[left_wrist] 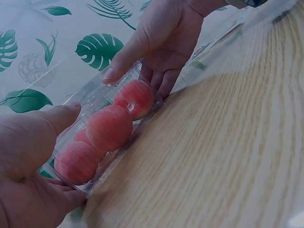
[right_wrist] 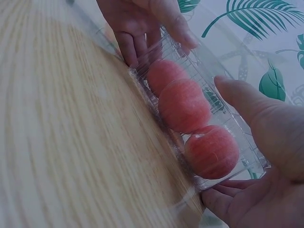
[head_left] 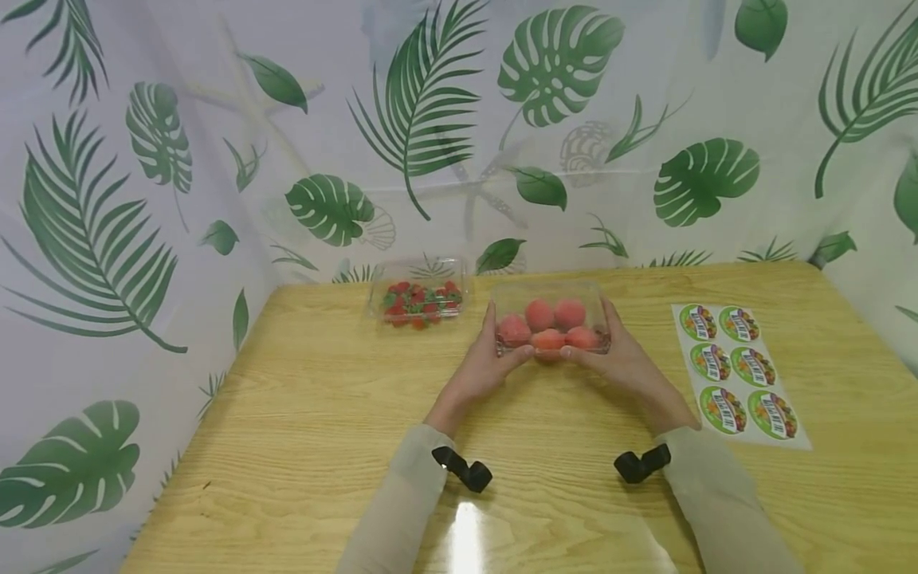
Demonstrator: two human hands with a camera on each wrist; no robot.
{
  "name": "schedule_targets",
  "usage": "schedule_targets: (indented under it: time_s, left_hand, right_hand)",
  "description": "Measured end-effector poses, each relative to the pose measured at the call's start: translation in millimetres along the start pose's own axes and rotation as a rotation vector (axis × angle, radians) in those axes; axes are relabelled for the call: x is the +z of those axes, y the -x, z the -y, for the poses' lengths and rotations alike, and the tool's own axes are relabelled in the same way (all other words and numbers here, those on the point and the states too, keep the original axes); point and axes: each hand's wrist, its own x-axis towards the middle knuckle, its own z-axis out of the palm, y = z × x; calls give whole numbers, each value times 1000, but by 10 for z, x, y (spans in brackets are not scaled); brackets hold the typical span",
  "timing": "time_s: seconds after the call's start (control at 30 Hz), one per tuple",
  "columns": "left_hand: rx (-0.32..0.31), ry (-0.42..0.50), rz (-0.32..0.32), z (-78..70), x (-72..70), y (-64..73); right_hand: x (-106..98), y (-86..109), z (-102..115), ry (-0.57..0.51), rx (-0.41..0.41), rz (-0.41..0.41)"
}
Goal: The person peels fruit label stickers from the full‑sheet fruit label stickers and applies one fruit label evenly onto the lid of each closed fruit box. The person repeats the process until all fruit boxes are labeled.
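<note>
A clear plastic clamshell box [head_left: 548, 290] of several pinkish-red peaches [head_left: 570, 313] is held between both hands near the middle of the table. My left hand [head_left: 489, 360] grips its left end, the thumb over the near top edge and the fingers curled beneath. At the opposite end, my right hand [head_left: 622, 359] grips in the same manner. Both wrist views show the thumbs on the lid side and fingertips under the base. The lid lies over the peaches. Whether the base touches the table I cannot tell.
Further back on the left stands another clear box [head_left: 380, 307] of strawberries [head_left: 418, 299]. A white sheet of round fruit stickers [head_left: 713, 406] lies on the right of the wooden table [head_left: 308, 446]. A leaf-patterned cloth [head_left: 445, 215] hangs along the back and sides.
</note>
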Motion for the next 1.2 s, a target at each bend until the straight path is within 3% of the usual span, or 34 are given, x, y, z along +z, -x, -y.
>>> schedule_targets:
  time_s: [0.5,1.2]
  left_hand:
    - [0,0,-2,7,25,19]
    - [-14,9,-2,-12,32,78]
  right_hand:
    - [-8,78,60,-20,21,-2]
    - [10,98,33,-23,-15,-37]
